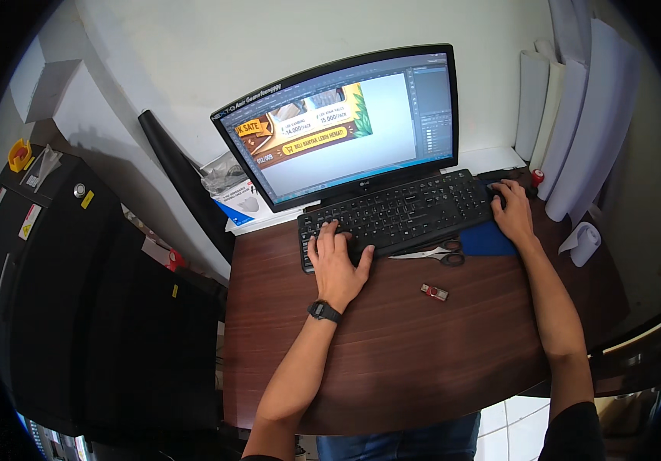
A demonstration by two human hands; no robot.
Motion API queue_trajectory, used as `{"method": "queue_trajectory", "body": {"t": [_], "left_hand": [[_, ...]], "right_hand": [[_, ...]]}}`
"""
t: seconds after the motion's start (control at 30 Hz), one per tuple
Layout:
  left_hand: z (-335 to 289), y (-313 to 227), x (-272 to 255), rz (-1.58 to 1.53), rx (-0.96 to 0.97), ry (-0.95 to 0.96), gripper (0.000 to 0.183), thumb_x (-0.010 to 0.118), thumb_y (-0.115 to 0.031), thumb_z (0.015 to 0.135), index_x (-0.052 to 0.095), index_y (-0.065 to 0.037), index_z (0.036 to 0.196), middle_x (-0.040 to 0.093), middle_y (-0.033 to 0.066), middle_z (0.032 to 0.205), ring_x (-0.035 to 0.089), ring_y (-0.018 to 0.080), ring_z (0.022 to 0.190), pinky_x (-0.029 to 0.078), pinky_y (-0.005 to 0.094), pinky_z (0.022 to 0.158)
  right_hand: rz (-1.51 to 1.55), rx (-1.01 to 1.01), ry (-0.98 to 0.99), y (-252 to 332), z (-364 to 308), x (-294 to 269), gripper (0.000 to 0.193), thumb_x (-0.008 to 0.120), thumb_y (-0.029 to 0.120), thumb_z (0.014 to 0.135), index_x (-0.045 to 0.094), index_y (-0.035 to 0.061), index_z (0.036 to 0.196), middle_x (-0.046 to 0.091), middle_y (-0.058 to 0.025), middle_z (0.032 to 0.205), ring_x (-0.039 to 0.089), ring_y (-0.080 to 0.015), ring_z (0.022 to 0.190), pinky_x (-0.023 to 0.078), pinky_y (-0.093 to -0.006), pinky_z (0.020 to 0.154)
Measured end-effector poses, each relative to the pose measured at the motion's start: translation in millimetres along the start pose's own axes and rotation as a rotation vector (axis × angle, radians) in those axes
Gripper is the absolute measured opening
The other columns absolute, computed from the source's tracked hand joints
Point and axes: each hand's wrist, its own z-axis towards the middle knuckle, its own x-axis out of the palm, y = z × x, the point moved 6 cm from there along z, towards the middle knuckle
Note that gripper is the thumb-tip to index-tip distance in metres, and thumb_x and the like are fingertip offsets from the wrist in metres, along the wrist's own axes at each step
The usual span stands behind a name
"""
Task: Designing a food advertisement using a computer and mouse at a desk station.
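Note:
My left hand (pixel 337 267) rests on the left end of the black keyboard (pixel 407 215), fingers spread over the keys and thumb held out to the side. A dark watch (pixel 323 310) circles that wrist. To the right of the keyboard, my right hand (pixel 513 210) curves over a dark computer mouse, mostly hidden beneath the palm and fingers. Under it lies a blue mouse pad (pixel 487 240). Behind the keyboard stands a black monitor (pixel 346 173), its screen showing a yellow and brown banner design in editing software.
Scissors (pixel 452 258) lie against the keyboard's front edge. Nearer me on the brown desk (pixel 392 361) is a red and silver USB stick (pixel 434 292). Rolled sheets (pixel 584 123) lean at the right wall. A white-and-blue box (pixel 242 203) sits left of the monitor, beside a large black machine (pixel 61 292).

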Motion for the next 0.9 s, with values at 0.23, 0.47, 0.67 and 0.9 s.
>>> {"method": "queue_trajectory", "body": {"t": [0.23,0.47,0.67,0.9], "left_hand": [[-1.5,3.3,0.0,-0.005,0.02,-0.004,0.051,0.081,-0.03,0.088,0.061,-0.002,0.126,0.051,0.0222,0.149,0.043,0.0405,0.143,0.026,0.0575,0.12],[-0.3,0.0,-2.5,0.012,0.03,0.005,0.049,0.08,-0.03,0.089,0.062,-0.002,0.125,0.053,0.0213,0.147,0.045,0.0392,0.142,0.026,0.0559,0.12],[-0.9,-4.3,3.5,0.005,0.091,0.036,0.046,0.081,-0.028,0.088,0.064,-0.002,0.121,0.053,0.021,0.145,0.046,0.039,0.141,0.028,0.0555,0.118],[-0.9,-6.0,3.5,-0.083,0.154,0.052,0.033,0.079,-0.027,0.089,0.069,-0.002,0.109,0.059,0.0199,0.139,0.047,0.0385,0.141,0.03,0.0571,0.118]], "right_hand": [[-0.013,0.006,-0.024,1.9,-0.6,2.8,0.029,0.062,0.015,0.09,0.073,0.0071,0.115,0.065,-0.0155,0.13,0.06,-0.0375,0.122,0.05,-0.0467,0.103],[-0.017,0.017,-0.029,-4.1,-0.7,5.9,0.028,0.063,0.016,0.089,0.073,0.0072,0.114,0.065,-0.0149,0.127,0.06,-0.0367,0.121,0.05,-0.0476,0.101],[-0.012,0.005,-0.027,-10.7,-1.7,9.0,0.029,0.063,0.016,0.089,0.071,0.0073,0.116,0.063,-0.0138,0.13,0.058,-0.0353,0.124,0.049,-0.05,0.1],[-0.056,0.078,-0.033,-17.0,-2.0,9.9,0.031,0.063,0.018,0.09,0.072,0.0085,0.118,0.063,-0.0131,0.132,0.057,-0.0343,0.127,0.047,-0.0499,0.102]]}}
